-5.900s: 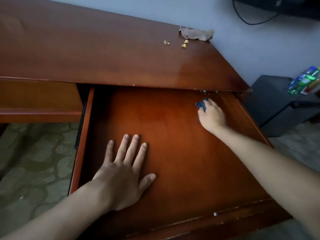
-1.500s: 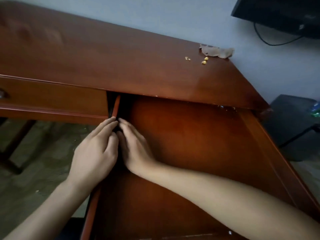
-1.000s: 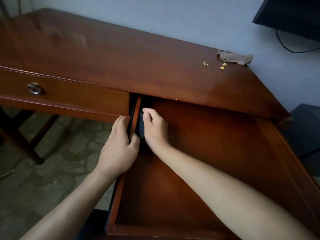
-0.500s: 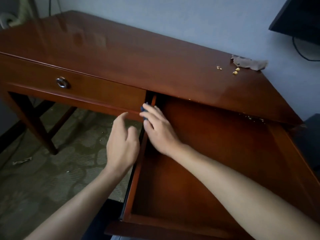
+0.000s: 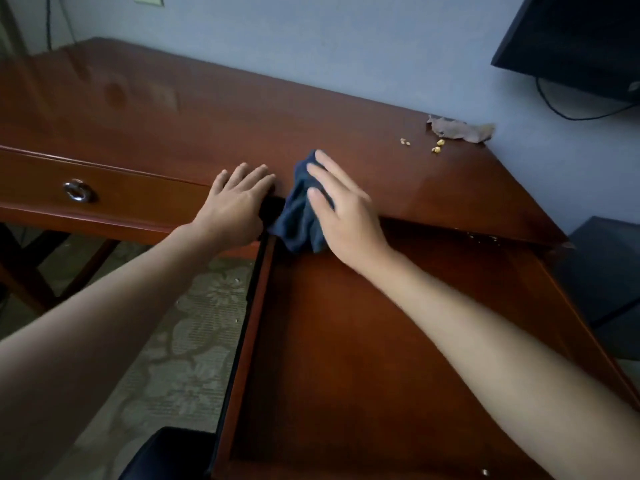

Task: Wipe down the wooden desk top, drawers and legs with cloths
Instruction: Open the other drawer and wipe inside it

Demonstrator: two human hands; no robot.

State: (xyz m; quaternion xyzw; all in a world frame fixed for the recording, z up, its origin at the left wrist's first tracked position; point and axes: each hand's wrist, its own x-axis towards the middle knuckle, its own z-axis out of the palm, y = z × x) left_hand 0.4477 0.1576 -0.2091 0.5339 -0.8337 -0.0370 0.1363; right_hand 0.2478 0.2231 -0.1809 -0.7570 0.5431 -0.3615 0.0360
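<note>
The wooden desk top (image 5: 207, 123) runs across the view, glossy and reddish brown. Its right drawer (image 5: 346, 358) stands pulled far out toward me, with nothing lying inside. A dark blue cloth (image 5: 298, 216) hangs over the desk's front edge above the drawer's left back corner. My right hand (image 5: 341, 213) lies flat on the cloth with straight fingers, pressing it onto the desk top. My left hand (image 5: 235, 202) rests on the desk's front edge just left of the cloth, fingers extended over the top.
The left drawer (image 5: 114, 202) is closed, with a metal ring pull (image 5: 79, 191). A crumpled brown scrap (image 5: 460, 130) and yellow crumbs (image 5: 437, 147) lie at the desk's back right corner. A dark box (image 5: 602, 271) stands right of the desk. A black screen (image 5: 581, 39) hangs on the wall.
My right hand has lifted the cloth from the drawer's left side wall up onto the desk's front edge. My left hand moved from the drawer side to the desk edge.
</note>
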